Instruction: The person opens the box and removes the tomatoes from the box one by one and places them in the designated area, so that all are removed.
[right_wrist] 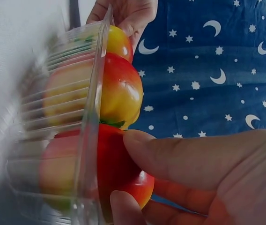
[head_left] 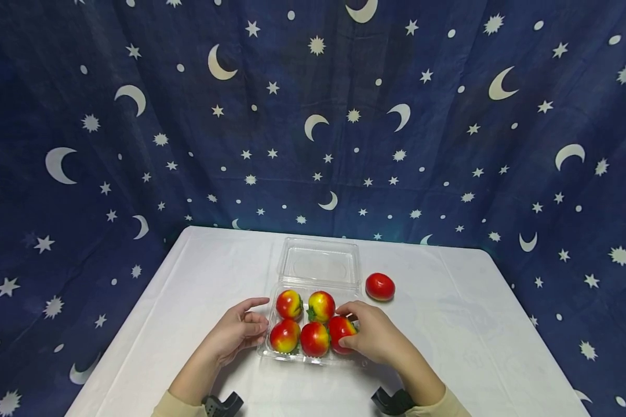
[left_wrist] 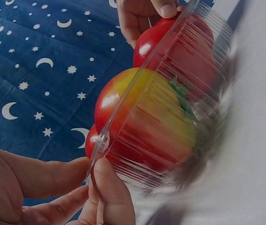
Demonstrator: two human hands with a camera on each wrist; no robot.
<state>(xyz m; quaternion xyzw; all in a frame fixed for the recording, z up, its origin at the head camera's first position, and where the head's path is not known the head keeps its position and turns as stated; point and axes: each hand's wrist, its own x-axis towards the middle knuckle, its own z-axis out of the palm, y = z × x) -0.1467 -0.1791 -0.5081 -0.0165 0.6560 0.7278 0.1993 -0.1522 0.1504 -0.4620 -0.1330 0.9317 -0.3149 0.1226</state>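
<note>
A clear plastic clamshell box [head_left: 266,350] stands on the table with its lid [head_left: 320,260] folded back. Several glossy red-and-yellow fruits with green leaves, tomato-like in shape, sit in its base. My right hand [head_left: 372,333] grips the front right fruit [right_wrist: 119,164], thumb on one side and fingers round the other; this fruit sits inside the box wall. At the left side, my left hand [head_left: 242,330] pinches the box's rim [left_wrist: 98,164] between thumb and fingers. Beside it are the front left fruit [head_left: 284,336] and the back left fruit [head_left: 289,304].
A plain red tomato-like fruit [head_left: 380,286] lies on the white table [head_left: 448,324], right of the lid. Behind the table hangs a dark blue curtain [head_left: 292,145] with moons and stars. Dark wrist mounts [head_left: 391,401] sit on both wrists.
</note>
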